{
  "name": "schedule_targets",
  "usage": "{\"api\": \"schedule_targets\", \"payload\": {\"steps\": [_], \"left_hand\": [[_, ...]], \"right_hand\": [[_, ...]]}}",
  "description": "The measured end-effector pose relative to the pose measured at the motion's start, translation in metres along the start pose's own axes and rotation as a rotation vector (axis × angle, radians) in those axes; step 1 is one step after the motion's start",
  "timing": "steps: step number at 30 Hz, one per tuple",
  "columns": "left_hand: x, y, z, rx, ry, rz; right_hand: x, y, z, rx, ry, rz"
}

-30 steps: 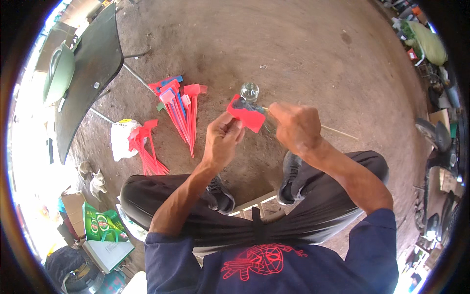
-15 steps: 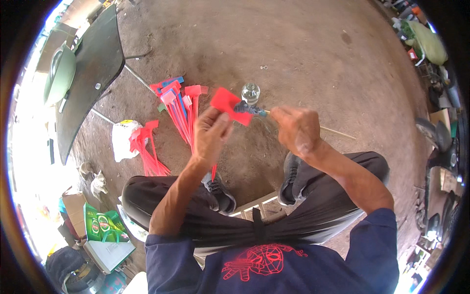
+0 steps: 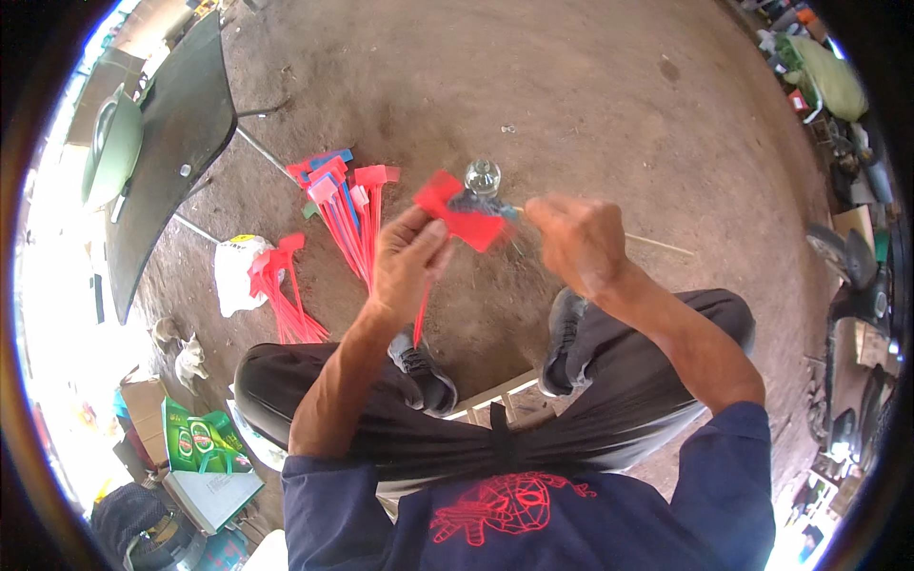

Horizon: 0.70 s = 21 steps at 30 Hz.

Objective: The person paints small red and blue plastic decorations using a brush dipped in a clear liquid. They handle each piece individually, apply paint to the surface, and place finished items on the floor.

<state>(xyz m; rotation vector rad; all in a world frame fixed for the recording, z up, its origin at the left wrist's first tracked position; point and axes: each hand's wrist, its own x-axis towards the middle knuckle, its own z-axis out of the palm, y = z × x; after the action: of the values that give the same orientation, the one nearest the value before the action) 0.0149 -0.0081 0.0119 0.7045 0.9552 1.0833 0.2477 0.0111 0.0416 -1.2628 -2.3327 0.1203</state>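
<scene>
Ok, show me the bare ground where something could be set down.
The widest bare ground lies beyond the glass container, between the dark table and the right-edge clutter. More lies right of the stick in the right hand, short of that clutter. It is crowded on the left: red-tag bundles, white bag and dark table sit close together.

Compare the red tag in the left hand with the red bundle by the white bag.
The red tag is single; the bundle holds several. The red tag is raised in the left hand; the bundle lies by the white bag. Dark material crosses the red tag; the bundle looks plain red. Both have thin red stems.
</scene>
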Motion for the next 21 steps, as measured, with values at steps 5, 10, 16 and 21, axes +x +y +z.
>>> {"api": "schedule_targets", "payload": {"steps": [5, 10, 16, 21], "left_hand": [[-0.003, -0.008, 0.0, -0.023, -0.076, -0.051], [0.006, 0.006, -0.006, 0.082, 0.009, 0.01], [-0.006, -0.016, 0.013, -0.062, -0.118, -0.119], [0.01, 0.014, -0.02, 0.075, -0.004, 0.069]], "right_hand": [[0.0, 0.001, 0.002, -0.003, -0.025, 0.006], [0.002, 0.004, 0.0, -0.029, 0.001, -0.025], [0.007, 0.002, 0.003, 0.011, 0.005, -0.015], [-0.001, 0.01, 0.003, 0.017, 0.0, 0.004]]}}
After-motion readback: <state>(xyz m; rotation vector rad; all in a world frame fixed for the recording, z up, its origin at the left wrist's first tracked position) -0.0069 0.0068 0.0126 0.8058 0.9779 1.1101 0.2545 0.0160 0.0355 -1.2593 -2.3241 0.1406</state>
